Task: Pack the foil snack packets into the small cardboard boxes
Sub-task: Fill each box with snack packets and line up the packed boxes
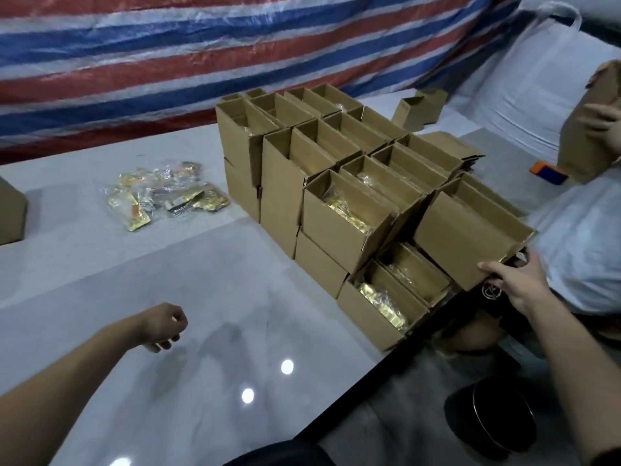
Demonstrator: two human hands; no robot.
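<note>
While the right hand grips a box at the stack's near end, the empty, loosely curled left hand should probably grab packets left of the stack next.

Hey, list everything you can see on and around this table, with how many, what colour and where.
small cardboard boxes: many, brown, open-topped, stacked two high mid-table, some holding gold packets
foil packets: loose pile, gold and clear, on the table left of the stack
table: one, glossy pale grey
lone box: one, brown, behind the stack
tarpaulin: one, red, white and blue stripes, behind the table
white sacks: at least two, right side
held box: one, brown, right edge, in another person's hand
left hand: empty, loosely curled, above the table
right hand: grips the front right box at its corner
</note>
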